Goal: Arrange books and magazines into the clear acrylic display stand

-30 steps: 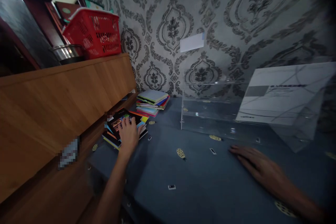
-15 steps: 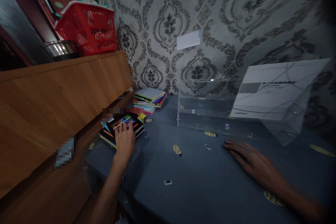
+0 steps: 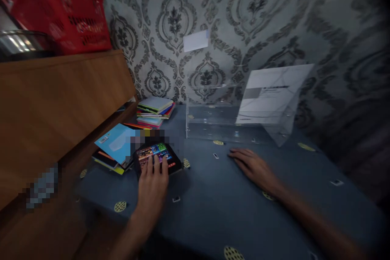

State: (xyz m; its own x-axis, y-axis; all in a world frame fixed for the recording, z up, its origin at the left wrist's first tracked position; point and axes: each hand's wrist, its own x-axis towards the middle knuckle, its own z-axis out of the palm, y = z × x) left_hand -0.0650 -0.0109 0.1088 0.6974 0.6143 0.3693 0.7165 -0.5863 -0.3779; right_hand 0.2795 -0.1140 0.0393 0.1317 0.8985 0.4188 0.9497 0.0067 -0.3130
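My left hand [image 3: 153, 183] lies over a black book [image 3: 170, 157] with colourful pictures on its cover. Its fingers are stretched out and spread on top; the thumb is hidden. To the left, a light blue book [image 3: 114, 144] lies askew on a small pile with a black book and a yellow edge under it. Blurred blocks cover part of the space between the two. My right hand [image 3: 251, 164] rests on the blue patterned tablecloth [image 3: 210, 195], fingers extended and holding nothing. It is in front of a clear acrylic rack [image 3: 213, 122].
A stack of books [image 3: 155, 107] stands by the wall. A white printed sheet [image 3: 271, 93] leans in the rack's right part, and a small white card [image 3: 196, 41] is above its left. On the wooden cabinet [image 3: 61, 89] are a red basket [image 3: 85, 20] and a metal pot [image 3: 24, 44].
My left hand and the black book have moved right and nearer, off the pile, uncovering the light blue book. The view has shifted to the right. My right hand stays on the tablecloth.
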